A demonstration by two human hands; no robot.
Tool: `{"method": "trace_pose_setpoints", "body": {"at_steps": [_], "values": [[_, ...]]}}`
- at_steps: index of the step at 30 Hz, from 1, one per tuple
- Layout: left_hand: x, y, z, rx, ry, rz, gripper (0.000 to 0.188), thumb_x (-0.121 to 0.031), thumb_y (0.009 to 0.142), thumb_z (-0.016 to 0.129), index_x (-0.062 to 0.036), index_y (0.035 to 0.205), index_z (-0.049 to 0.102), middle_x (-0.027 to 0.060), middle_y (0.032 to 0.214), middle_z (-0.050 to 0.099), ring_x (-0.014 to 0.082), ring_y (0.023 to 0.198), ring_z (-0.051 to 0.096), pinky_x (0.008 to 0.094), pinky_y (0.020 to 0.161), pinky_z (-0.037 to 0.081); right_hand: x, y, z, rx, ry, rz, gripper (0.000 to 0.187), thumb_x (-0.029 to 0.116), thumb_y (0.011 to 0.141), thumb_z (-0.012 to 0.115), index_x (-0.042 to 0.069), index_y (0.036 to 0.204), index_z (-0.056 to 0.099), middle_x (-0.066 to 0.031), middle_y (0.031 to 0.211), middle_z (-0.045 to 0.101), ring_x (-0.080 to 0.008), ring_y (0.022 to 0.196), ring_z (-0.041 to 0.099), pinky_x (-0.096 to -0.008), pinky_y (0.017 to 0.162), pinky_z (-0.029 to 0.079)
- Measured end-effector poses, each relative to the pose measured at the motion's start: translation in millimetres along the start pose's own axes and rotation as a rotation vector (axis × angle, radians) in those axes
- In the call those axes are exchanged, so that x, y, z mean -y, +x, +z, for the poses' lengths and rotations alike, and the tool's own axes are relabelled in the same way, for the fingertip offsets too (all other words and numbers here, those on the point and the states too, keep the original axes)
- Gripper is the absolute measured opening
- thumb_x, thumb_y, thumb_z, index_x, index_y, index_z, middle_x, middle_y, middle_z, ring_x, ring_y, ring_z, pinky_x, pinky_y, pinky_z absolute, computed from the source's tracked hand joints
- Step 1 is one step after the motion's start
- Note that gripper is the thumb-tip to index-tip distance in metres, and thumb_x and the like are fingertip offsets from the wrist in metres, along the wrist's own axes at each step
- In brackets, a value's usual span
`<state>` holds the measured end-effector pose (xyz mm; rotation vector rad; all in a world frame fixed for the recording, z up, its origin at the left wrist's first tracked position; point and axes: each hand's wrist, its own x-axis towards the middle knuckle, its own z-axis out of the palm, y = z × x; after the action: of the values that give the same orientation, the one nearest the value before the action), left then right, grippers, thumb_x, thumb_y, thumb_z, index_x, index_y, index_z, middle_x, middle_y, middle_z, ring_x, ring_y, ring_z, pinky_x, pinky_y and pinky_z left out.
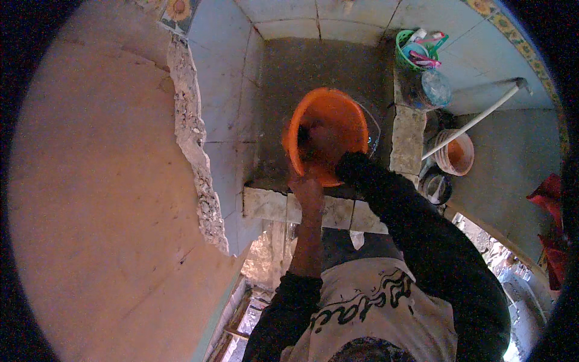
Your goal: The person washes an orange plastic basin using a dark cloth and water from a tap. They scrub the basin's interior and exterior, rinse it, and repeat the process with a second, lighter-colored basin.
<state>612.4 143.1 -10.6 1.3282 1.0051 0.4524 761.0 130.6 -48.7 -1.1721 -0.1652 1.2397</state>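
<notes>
An orange bucket (329,101) with a thin wire handle (375,123) leans tilted in the tiled basin, its mouth toward me. My left hand (307,187) is at the bucket's near-left rim, its fingers closed there as far as they show. My right arm, in a dark sleeve, crosses the near-right rim. Inside the bucket my right hand (325,142) is dim and smeared, and its fingers cannot be made out. Beside it sits a dark patch, too blurred to name.
On the right ledge (408,139) stand a green basket (403,43) of toiletries and a clear container (435,88). A white pipe (476,120) slants over pale buckets (453,153) and a dark pot (436,186). A broken-edged wall (188,120) rises on the left; red cloth (550,196) hangs far right.
</notes>
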Motion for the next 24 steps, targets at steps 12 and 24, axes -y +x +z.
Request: {"method": "trace_pose_setpoints", "body": {"at_steps": [12,24], "values": [[10,8,-8,0.022,-0.060,0.094,0.037,-0.001,0.087,0.058,0.0013,0.124,0.062,0.0102,0.118,0.067,0.0226,0.105,0.063,0.0384,0.095,0.051,13,2,-39,0.038,-1.042,-0.315,0.027,0.024,0.100,0.057,0.006,0.114,0.071,-0.0120,0.116,0.072,-0.0287,0.109,0.066,-0.0459,0.102,0.051],[24,23,-16,-0.018,0.146,0.318,0.035,-0.007,0.087,0.067,0.0015,0.120,0.062,0.0088,0.111,0.067,0.0209,0.098,0.062,0.0373,0.089,0.052,-47,25,-62,-0.057,-1.276,-0.512,0.041,0.019,0.098,0.054,0.008,0.136,0.058,-0.0101,0.135,0.063,-0.0293,0.126,0.058,-0.0424,0.113,0.045]]}}
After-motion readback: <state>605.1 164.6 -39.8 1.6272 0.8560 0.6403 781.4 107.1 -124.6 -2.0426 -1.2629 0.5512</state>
